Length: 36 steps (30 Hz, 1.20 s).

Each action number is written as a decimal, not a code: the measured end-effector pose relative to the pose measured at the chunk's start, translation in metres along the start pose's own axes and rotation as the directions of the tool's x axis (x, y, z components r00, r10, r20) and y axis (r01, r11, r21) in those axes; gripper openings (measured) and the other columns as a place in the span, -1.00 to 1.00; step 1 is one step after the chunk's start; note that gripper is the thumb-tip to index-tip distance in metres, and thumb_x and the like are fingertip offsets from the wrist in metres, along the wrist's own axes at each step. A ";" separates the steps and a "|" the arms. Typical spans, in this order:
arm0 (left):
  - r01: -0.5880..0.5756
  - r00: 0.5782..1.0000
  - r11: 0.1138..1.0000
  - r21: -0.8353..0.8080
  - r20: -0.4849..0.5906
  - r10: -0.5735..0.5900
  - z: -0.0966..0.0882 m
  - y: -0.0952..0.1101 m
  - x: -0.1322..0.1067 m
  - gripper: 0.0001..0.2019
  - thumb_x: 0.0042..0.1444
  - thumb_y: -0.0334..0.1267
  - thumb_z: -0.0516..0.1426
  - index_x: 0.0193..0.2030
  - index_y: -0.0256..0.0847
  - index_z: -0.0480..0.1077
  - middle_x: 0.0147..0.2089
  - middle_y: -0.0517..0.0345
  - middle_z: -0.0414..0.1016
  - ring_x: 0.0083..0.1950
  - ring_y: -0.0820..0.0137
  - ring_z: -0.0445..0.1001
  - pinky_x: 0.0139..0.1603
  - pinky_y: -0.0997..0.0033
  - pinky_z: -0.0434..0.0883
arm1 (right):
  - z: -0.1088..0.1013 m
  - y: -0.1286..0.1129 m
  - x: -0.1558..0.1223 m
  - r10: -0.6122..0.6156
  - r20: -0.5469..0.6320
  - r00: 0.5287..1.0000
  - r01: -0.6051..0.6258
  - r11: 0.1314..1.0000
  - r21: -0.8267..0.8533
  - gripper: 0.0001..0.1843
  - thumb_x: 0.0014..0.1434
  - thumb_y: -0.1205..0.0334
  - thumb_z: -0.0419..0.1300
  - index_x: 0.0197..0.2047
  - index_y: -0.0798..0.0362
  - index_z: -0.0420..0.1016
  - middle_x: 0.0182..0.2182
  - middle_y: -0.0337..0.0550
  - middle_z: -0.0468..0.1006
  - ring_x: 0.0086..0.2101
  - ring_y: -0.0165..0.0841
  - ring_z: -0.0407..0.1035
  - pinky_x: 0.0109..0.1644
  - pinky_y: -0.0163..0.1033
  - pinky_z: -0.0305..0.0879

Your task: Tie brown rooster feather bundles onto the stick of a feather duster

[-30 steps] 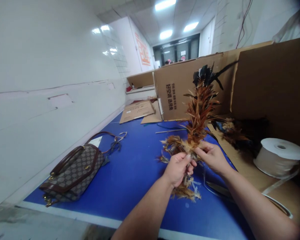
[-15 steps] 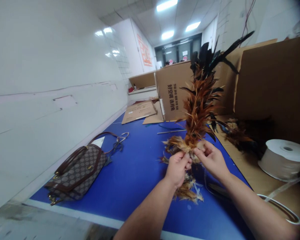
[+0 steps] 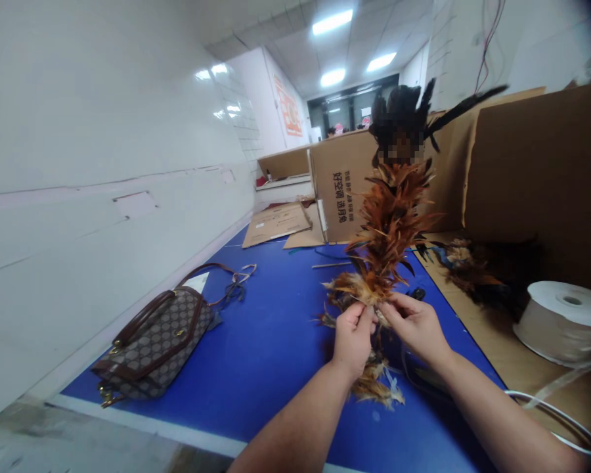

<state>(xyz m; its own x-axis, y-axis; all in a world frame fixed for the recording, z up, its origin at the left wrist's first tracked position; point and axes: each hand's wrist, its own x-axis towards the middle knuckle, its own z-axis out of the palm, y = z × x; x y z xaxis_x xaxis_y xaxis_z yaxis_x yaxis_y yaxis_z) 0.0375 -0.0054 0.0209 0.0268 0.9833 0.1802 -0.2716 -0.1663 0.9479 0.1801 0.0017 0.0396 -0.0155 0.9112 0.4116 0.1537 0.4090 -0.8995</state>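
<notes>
A tall feather plume point(image 3: 391, 223), rust-brown with black feathers at its top, stands upright above my two hands. My left hand point(image 3: 354, 335) pinches its pale lower end between thumb and fingers. Close beside it, my right hand point(image 3: 416, 325) grips the same base from the other side, thumb and index finger pressed together. The exact spot where the fingertips meet is partly hidden. Below my hands, loose tan feathers point(image 3: 377, 387) lie on the blue table point(image 3: 270, 341). More dark feathers show behind my left hand.
On the left lies a patterned handbag point(image 3: 160, 345) with brown straps. A white spool of ribbon point(image 3: 564, 322) stands at the right, near a dark feather bundle point(image 3: 492, 269). Cardboard boxes point(image 3: 342, 190) close off the back; flat cardboard point(image 3: 278, 223) lies at the far left.
The plume's black top has tipped lower and its feathers have shifted. Both hands stay together at its base with only slight movement. The view has tilted a little.
</notes>
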 end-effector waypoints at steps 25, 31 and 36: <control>0.074 0.994 0.970 -0.233 0.101 -0.051 -0.006 0.001 0.009 -0.64 0.12 -0.02 0.36 -0.38 -0.35 0.52 -0.43 0.12 0.44 -0.43 0.54 0.27 -0.36 0.47 0.19 | 0.015 -0.001 -0.005 0.187 -0.006 0.982 -0.179 0.949 0.259 -0.55 0.10 -0.18 0.43 -0.38 0.09 0.68 -0.50 -0.14 0.58 -0.45 -0.33 0.38 -0.35 -0.26 0.33; 0.072 0.995 0.966 -0.247 0.088 -0.052 -0.001 0.001 0.007 -0.63 0.13 -0.02 0.36 -0.39 -0.36 0.51 -0.46 0.16 0.39 -0.44 0.55 0.25 -0.38 0.48 0.17 | 0.024 0.006 -0.008 0.236 -0.016 0.972 -0.212 0.896 0.390 -0.56 0.14 -0.17 0.41 -0.40 0.07 0.61 -0.53 -0.19 0.52 -0.52 -0.38 0.31 -0.45 -0.27 0.23; 0.091 0.994 0.964 -0.250 0.074 -0.074 -0.002 0.003 0.007 -0.65 0.08 -0.04 0.39 -0.38 -0.36 0.52 -0.51 0.19 0.36 -0.45 0.54 0.26 -0.37 0.47 0.18 | 0.023 0.000 -0.007 0.188 0.020 0.982 -0.185 0.934 0.307 -0.51 0.21 -0.19 0.34 -0.46 0.09 0.59 -0.55 -0.16 0.53 -0.52 -0.38 0.29 -0.44 -0.28 0.20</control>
<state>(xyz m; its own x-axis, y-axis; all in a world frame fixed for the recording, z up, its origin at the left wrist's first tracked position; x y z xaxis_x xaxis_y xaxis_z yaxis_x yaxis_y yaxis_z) 0.0348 0.0014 0.0243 0.1183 0.9846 0.1284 -0.4996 -0.0527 0.8647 0.1572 -0.0035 0.0330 -0.0065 0.9726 0.2325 -0.1568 0.2286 -0.9608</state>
